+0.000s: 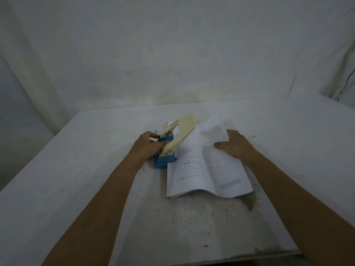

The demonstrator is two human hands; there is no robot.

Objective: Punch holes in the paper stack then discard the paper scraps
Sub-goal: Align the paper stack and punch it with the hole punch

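A hole punch (172,143) with a blue base and a raised cream lever stands mid-table. My left hand (147,145) grips its blue base from the left side. A white paper stack (203,169) with faint printed lines and a blue stamp lies to the right of the punch, its left edge at the punch's mouth. My right hand (233,145) holds the stack's far right part, thumb on top, and the sheets bulge upward there. No loose paper scraps can be made out.
The white table (76,169) is stained and speckled with dark marks near the front. A white cloth backdrop hangs close behind it. A dark cable (345,83) runs down at the far right. The table's front edge shows at the bottom right.
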